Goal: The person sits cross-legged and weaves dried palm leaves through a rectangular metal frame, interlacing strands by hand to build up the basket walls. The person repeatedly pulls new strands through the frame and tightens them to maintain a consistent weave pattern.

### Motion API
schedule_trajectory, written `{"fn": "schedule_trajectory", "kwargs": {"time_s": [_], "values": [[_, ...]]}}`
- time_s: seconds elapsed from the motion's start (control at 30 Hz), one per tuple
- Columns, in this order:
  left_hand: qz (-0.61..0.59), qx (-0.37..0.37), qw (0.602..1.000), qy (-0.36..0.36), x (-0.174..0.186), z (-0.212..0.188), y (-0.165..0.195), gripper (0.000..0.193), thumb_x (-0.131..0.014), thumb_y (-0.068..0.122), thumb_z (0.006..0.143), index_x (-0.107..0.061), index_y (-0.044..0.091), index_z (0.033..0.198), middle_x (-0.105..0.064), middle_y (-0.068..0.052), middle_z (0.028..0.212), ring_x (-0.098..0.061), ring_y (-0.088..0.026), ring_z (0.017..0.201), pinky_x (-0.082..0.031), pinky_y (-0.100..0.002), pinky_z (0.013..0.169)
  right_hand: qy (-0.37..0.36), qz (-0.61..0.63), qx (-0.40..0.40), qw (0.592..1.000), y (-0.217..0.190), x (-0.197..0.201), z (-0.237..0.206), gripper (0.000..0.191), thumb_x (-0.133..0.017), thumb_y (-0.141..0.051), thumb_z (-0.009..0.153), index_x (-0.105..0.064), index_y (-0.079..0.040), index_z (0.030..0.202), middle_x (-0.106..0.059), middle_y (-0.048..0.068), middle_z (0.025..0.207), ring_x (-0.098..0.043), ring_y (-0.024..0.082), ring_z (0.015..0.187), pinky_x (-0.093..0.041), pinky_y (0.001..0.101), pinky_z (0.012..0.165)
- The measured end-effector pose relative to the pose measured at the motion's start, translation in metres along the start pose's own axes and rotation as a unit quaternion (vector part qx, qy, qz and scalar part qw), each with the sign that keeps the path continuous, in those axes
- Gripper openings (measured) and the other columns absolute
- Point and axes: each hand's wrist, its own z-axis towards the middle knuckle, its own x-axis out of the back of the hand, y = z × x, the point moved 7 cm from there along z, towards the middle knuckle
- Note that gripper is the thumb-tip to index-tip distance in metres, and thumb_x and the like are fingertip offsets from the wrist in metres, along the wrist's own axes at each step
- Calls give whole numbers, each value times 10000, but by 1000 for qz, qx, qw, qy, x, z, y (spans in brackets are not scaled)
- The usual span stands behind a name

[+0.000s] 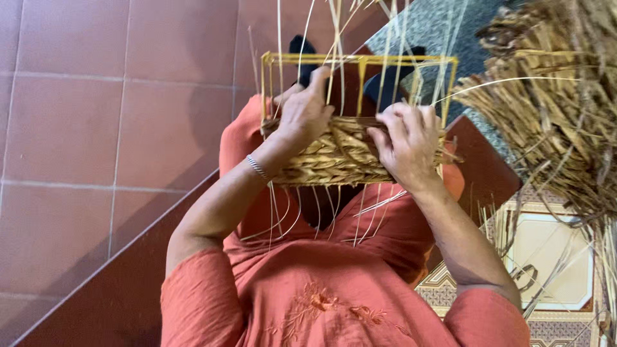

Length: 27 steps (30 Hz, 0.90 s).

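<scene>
A partly woven basket rests on my lap, its lower band made of braided dry straw on a yellow wire frame. Thin pale strands rise from the top of the frame and hang below the weave. My left hand grips the basket's left side, fingers curled over the woven edge and a strand. A thin bracelet circles that wrist. My right hand clasps the right side of the weave, pinching a brown strip of straw against it.
A large bundle of dry straw lies at the right, over a patterned mat. Reddish floor tiles fill the left. I wear an orange embroidered garment. Dark sandals show behind the frame.
</scene>
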Motion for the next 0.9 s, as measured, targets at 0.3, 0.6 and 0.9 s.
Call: {"fn": "schedule_trajectory", "kwargs": {"time_s": [0.3,0.6,0.9], "values": [[50,31,982,-180,-24,17,10,102,-680,87,899,-702,57,994,-724,-205,838,-709,-372,794,-545,-451,710,-125,87,-16,988,-34,-27,-4,190,-738,-195,977,-655,-27,1009,-656,108,904,-640,241,825,-541,378,707],[-171,-87,959,-209,9,-6,36,285,-675,-9,864,-652,-27,1147,-691,-143,959,-683,-262,803,-540,-363,658,-132,41,-56,989,6,8,40,27,-689,-79,1032,-684,-63,1053,-691,74,928,-675,193,835,-580,300,696],[-104,-138,963,-206,6,-5,48,164,-734,98,829,-686,-8,944,-688,-148,879,-682,-283,816,-535,-402,704,-338,-11,-55,940,25,-9,72,108,-700,-230,977,-739,-129,983,-729,33,798,-676,185,754,-517,367,782]]}}
